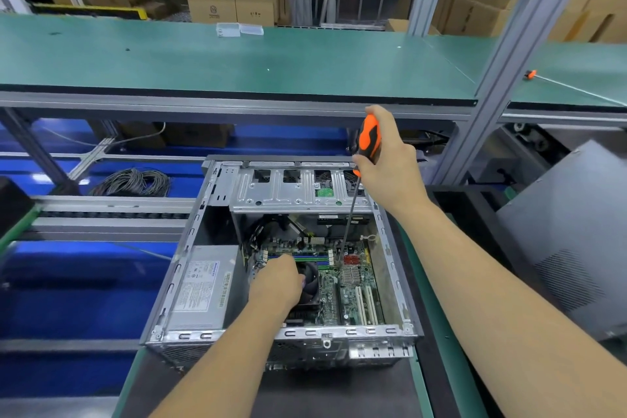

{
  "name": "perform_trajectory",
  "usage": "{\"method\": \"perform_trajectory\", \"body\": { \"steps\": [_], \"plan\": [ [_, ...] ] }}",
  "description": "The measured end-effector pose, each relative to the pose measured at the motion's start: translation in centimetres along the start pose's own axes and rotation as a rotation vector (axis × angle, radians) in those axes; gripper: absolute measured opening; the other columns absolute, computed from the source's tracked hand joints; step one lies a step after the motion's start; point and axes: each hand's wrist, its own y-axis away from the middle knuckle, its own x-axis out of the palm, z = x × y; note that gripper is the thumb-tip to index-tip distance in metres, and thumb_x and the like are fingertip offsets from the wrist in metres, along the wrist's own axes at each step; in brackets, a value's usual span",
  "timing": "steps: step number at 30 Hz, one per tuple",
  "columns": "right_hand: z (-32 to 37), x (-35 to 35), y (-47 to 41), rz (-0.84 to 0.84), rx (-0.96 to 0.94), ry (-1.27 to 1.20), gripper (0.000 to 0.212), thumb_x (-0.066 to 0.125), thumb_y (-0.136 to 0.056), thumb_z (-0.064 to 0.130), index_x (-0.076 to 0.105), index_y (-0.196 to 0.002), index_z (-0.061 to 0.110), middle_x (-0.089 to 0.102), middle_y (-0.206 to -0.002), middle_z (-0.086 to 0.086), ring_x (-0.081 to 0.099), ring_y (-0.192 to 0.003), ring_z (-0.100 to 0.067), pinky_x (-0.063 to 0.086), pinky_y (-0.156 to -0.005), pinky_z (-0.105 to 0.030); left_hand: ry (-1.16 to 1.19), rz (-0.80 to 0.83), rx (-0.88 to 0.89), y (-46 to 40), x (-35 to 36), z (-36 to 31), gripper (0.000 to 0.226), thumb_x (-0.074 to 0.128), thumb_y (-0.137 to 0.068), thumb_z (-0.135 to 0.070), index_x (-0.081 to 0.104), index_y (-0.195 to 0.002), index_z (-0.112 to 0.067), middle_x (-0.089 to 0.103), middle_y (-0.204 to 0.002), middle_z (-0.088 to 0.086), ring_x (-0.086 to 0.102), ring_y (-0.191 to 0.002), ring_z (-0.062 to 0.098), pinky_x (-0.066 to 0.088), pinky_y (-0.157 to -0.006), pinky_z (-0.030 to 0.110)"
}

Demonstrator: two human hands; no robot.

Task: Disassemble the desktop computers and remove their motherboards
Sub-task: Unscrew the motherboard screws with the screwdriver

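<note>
Motherboard (342, 282) partly hidden by left hand (278, 282), grip unclear; supply (200, 288) label unreadable. Right hand (386, 159) grips screwdriver (368, 142), tip on board.

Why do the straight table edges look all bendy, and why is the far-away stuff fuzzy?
Head view: the wide-angle lens bows the green workbench edge; the cardboard boxes behind look soft; the orange-and-black screwdriver and open grey metal computer case are sharper, evenly lit.

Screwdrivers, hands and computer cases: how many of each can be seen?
Screwdrivers: 2, one in the right hand at, one on the green bench at
Hands: 2, with the left hand
Computer cases: 1
Total: 5
</note>
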Motion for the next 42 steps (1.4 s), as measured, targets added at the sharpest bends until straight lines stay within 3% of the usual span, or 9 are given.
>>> {"method": "perform_trajectory", "body": {
  "steps": [11,14,16,19,23,27,31,37,42],
  "plan": [
    [0.5,-0.2,0.2,0.02,-0.004,-0.002,0.07,0.067,-0.091,0.01,0.028,-0.14,0.042,0.059,-0.103,-0.007,0.058,-0.084,-0.028,0.047,-0.074,-0.036,0.022,0.008,-0.024,0.2,-0.1,0.0,0.022,0.055,-0.095,-0.017,0.046,-0.075,-0.015,0.051,-0.069,0.001,0.044,-0.056,0.016,0.032,-0.049,0.028],
    [1.2,-0.8,0.0,0.086,-0.044,0.011,0.049,0.064,-0.092,0.019,0.036,-0.129,0.037,0.058,-0.092,-0.007,0.054,-0.073,-0.02,0.042,-0.063,-0.032,0.023,0.0,-0.001,0.2,-0.1,0.0,0.01,0.055,-0.097,-0.022,0.056,-0.094,-0.012,0.057,-0.077,0.001,0.052,-0.064,0.017,0.038,-0.052,0.029],
    [2.2,-1.3,-0.6,0.073,-0.086,0.134,0.019,0.057,-0.097,0.036,0.045,-0.107,0.027,0.053,-0.075,-0.006,0.051,-0.068,-0.026,0.041,-0.059,-0.034,0.113,-0.033,0.074,0.1,0.0,-0.1,0.027,0.053,-0.1,-0.027,0.061,-0.121,-0.013,0.068,-0.097,0.004,0.061,-0.076,0.019,0.051,-0.068,0.031],
    [4.2,-1.9,-2.2,0.067,-0.139,0.625,0.043,0.036,-0.101,0.057,0.042,-0.081,0.02,0.036,-0.063,0.001,0.046,-0.07,-0.032,0.036,-0.061,-0.036,0.367,-0.155,0.314,0.3,-1.7,-1.9,0.046,0.055,-0.101,-0.036,0.051,-0.144,-0.019,0.072,-0.088,0.005,0.064,-0.071,0.014,0.049,-0.068,0.025],
    [5.8,-2.1,-3.4,0.231,-0.208,0.784,0.036,0.036,-0.103,0.047,0.047,-0.087,0.018,0.031,-0.066,0.001,0.042,-0.073,-0.03,0.034,-0.066,-0.036,0.825,-0.196,0.477,-0.8,-6.9,-7.1,0.038,0.065,-0.095,-0.039,0.055,-0.13,-0.03,0.042,-0.056,-0.011,0.035,-0.045,0.007,0.031,-0.044,0.017],
    [5.3,-3.5,-4.0,0.415,-0.252,0.696,0.029,0.038,-0.104,0.039,0.05,-0.096,0.015,0.044,-0.07,-0.003,0.047,-0.075,-0.031,0.033,-0.065,-0.035,0.642,-0.186,0.667,-1.2,-10.3,-9.5,0.013,0.062,-0.097,-0.037,0.065,-0.093,-0.025,0.051,-0.049,-0.022,0.042,-0.042,0.001,0.028,-0.042,0.013],
    [4.5,-5.4,-4.3,0.512,-0.272,0.676,0.029,0.039,-0.105,0.038,0.052,-0.097,0.013,0.053,-0.074,-0.002,0.05,-0.073,-0.026,0.032,-0.061,-0.034,0.648,-0.261,0.66,-1.3,-8.9,-10.7,0.016,0.061,-0.098,-0.023,0.069,-0.094,-0.01,0.055,-0.057,-0.009,0.041,-0.049,0.003,0.031,-0.048,0.017],
    [4.2,-6.6,-3.0,0.585,-0.291,0.599,0.021,0.042,-0.105,0.036,0.044,-0.095,0.018,0.052,-0.068,0.002,0.048,-0.065,-0.023,0.032,-0.059,-0.035,0.71,-0.354,0.606,-0.5,-7.3,-11.4,0.01,0.067,-0.094,-0.025,0.071,-0.091,-0.017,0.053,-0.057,-0.008,0.042,-0.046,0.004,0.031,-0.046,0.016],
    [6.0,-6.6,-3.6,0.708,-0.221,0.574,0.016,0.047,-0.102,0.037,0.049,-0.113,0.026,0.058,-0.094,0.005,0.051,-0.083,-0.02,0.035,-0.073,-0.034,0.756,-0.408,0.553,-1.0,-7.6,-10.6,0.02,0.073,-0.088,-0.031,0.064,-0.079,-0.016,0.049,-0.053,-0.014,0.038,-0.047,0.006,0.03,-0.046,0.018]
  ]
}}
